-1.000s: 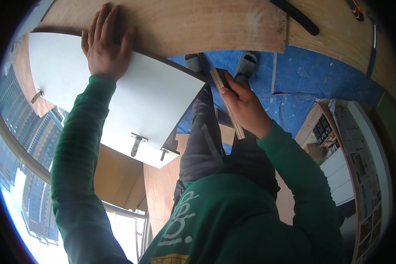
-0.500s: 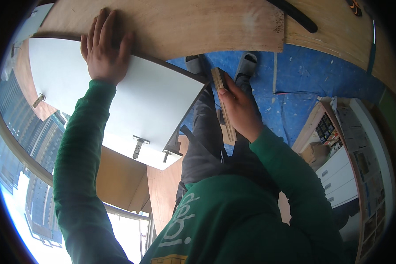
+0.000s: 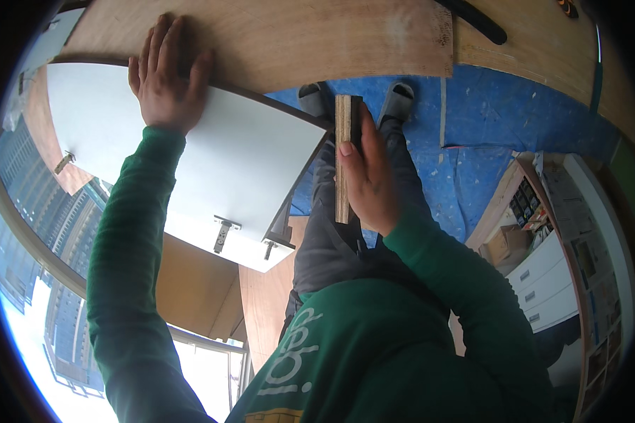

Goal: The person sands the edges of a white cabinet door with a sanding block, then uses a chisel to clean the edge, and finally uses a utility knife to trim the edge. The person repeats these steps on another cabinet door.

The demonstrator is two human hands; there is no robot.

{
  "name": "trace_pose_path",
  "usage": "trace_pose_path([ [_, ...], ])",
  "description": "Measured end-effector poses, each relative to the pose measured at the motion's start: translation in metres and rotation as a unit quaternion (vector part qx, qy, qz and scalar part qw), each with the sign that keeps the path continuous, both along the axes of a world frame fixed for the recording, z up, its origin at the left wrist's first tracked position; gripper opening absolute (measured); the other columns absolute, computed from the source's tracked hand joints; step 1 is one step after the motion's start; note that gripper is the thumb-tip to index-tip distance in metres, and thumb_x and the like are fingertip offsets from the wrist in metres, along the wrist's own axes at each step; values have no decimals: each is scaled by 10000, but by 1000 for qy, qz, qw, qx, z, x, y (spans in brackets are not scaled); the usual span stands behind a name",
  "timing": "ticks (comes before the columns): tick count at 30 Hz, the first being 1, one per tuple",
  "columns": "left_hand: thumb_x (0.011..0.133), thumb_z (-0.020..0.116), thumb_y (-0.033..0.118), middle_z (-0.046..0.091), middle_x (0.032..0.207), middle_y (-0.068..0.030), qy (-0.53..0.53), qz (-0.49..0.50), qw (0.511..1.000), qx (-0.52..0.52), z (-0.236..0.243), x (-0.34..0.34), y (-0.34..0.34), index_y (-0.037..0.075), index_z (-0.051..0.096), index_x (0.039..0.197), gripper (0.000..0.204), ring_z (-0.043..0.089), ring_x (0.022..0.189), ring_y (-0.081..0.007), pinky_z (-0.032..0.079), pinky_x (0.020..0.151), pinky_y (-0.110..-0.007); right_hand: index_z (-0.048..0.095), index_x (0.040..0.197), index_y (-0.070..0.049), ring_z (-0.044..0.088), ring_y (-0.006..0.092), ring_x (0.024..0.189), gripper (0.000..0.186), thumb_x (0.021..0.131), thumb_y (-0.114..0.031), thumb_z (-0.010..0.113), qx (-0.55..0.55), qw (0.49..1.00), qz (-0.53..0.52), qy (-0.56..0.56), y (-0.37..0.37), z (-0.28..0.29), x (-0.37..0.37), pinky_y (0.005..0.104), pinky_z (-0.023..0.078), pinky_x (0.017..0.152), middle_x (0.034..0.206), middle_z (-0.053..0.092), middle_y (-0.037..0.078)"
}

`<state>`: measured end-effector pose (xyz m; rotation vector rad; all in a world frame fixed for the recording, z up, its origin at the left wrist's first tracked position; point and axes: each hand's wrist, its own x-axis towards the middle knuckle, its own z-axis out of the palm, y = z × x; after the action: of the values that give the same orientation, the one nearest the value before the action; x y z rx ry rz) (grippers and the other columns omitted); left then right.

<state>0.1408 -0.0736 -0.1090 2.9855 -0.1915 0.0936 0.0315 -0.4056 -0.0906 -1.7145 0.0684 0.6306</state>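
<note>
A white cabinet door panel [image 3: 226,151] with a dark edge lies on the left, metal hinges [image 3: 224,235] fitted along its near side. My left hand [image 3: 168,84] rests flat on its far edge, fingers spread and reaching over toward the plywood. In my right hand [image 3: 370,173] is a short plywood block [image 3: 342,158], gripped upright with the thumb across its layered edge. The block is apart from the panel's right corner, above my legs.
Plywood sheets [image 3: 346,39] span the far side, with a dark curved bar [image 3: 476,20] on them. Blue sheeting [image 3: 494,113] covers the floor around my slippers. A shelf unit with white drawers [image 3: 543,282] stands at right; windows are at left.
My right hand has shifted slightly left and turned the plywood block from a slant to nearly upright. The left hand stays in place on the panel.
</note>
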Motion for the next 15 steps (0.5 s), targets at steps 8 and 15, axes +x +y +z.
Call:
trace_pose_path([
  [8, 985, 613, 486, 429, 1652, -39, 3, 8, 1000, 6, 1, 1, -3, 230, 474, 1565, 649, 338, 1557, -263, 121, 1280, -526, 339, 1598, 9, 578, 243, 1062, 700, 1076, -403, 556, 79, 977, -101, 169, -2, -47, 6, 369, 456, 1005, 1176, 594, 112],
  [15, 987, 614, 480, 443, 1642, -39, -7, -6, 1000, -5, 0, 2, -1, 233, 485, 1558, 636, 361, 1542, -275, 137, 1269, -546, 337, 1600, -28, 492, 286, 1360, 884, 997, -616, 605, 96, 929, -130, 333, 21, -17, 28, 377, 359, 1161, 1456, 530, 189],
])
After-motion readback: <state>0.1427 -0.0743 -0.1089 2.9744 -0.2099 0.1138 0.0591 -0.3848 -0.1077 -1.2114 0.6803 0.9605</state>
